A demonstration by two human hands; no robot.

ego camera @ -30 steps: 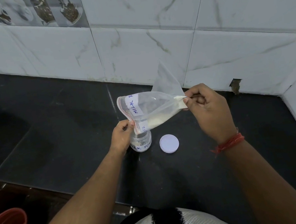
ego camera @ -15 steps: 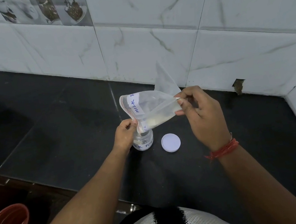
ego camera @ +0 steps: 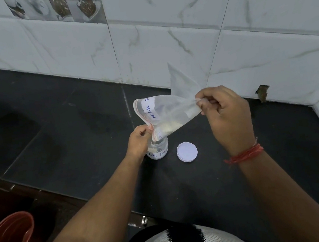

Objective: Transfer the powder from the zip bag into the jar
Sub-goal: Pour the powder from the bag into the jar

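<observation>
A clear zip bag labelled in blue ink hangs tilted over a small clear jar on the black counter. The bag's open mouth points down into the jar's opening. Pale powder lies in the bag's lower fold. My left hand pinches the bag's mouth edge right beside the jar. My right hand pinches the bag's closed bottom end, lifted higher to the right. The jar carries a handwritten label and holds some white powder at its bottom.
A white round lid lies flat on the counter just right of the jar. A red-brown bucket stands low at the left, below the counter edge. White marble tiles back the counter and wrap the right corner.
The powder has slid lower toward the bag's mouth. My right hand shifted slightly along the bag's bottom end. My left hand and the jar stayed in place.
</observation>
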